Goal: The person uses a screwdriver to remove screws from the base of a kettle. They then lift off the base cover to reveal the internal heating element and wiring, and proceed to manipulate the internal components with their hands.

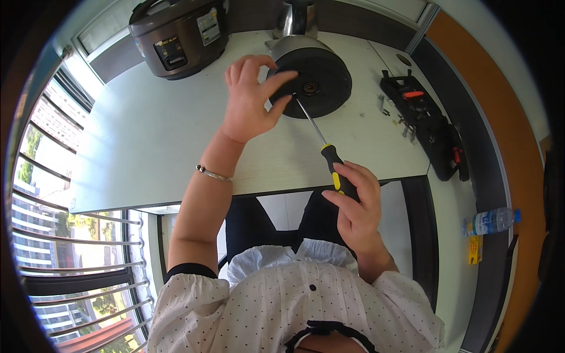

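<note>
A metal kettle (321,73) lies on its side on the pale table (159,141), its black round base facing me. My left hand (253,97) steadies the left edge of that base, thumb and fingers on the rim. My right hand (353,203) grips the black and yellow handle of a long screwdriver (326,156). The thin steel shaft runs up and left to the base, its tip next to the round centre connector.
A brown rice cooker (179,35) stands at the back left. A black open tool case (426,126) with bits and small metal parts lies at the table's right end. A plastic water bottle (491,222) lies on the floor to the right. A barred window is at the left.
</note>
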Tool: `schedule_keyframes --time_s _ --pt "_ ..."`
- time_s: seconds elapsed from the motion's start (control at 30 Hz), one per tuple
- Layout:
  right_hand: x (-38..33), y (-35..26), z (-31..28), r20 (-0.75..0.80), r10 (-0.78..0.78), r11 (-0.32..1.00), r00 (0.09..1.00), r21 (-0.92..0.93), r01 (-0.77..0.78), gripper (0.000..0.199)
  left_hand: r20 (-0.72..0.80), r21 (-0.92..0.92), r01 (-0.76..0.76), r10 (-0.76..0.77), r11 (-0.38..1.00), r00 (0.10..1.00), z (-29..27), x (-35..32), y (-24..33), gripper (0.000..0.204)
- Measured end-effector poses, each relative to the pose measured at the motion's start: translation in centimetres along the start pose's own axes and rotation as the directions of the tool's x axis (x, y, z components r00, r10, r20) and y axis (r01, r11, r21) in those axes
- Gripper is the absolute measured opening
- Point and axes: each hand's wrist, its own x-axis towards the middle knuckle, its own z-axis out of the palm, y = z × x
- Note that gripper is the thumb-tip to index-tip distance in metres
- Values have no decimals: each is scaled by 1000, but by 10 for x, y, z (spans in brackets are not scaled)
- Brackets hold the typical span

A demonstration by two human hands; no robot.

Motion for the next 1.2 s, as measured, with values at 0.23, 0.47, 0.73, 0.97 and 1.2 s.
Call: schedule_keyframes --time_s 0.23,0.47,0.73,0.97,1.2 --pt "3 0 -2 -25 -4 1000 1000 -6 4 29 211 -132 -224 248 966 946 6 -4 18 39" --pt "3 0 -1 -34 -17 1000 999 -17 17 31 143 -68 -298 305 952 941 25 -12 15 25" --pt "-14 -7 14 -122 338 920 933 253 -300 52 96 -44 -287 290 957 952 23 -10 19 19" --pt "-21 -5 26 -79 512 715 855 591 -374 60 130 -59 -262 268 963 955 24 -7 18 20" --pt "-17 -18 13 337 598 208 728 811 -547 68 153 -21 -261 261 965 953 27 -11 16 20"
